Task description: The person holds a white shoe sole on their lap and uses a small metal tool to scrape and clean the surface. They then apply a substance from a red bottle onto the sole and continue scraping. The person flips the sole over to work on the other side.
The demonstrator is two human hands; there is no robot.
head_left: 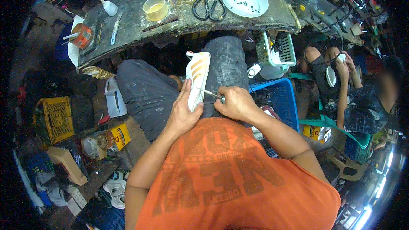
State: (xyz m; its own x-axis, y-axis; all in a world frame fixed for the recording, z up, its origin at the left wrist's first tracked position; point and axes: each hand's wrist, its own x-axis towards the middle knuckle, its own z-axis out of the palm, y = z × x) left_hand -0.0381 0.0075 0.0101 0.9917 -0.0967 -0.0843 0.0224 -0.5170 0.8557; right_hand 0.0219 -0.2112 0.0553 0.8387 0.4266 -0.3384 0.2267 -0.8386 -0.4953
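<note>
A white sneaker with orange stripes rests on my lap, toe toward me and its heel end pointing at the bench. My left hand wraps around its near end, fingers along one side and thumb at the other. In my closed right hand is an awl with a thin metal shaft. Its tip meets the sneaker's side close to my left fingertips; whether it has pierced the material I cannot tell. The awl's handle is mostly hidden in my fist.
Across the workbench lie a squeeze bottle, a knife, a plastic cup, black-handled scissors and a white bowl. A green basket and blue crate stand right. A co-worker sits beyond, holding shoe parts.
</note>
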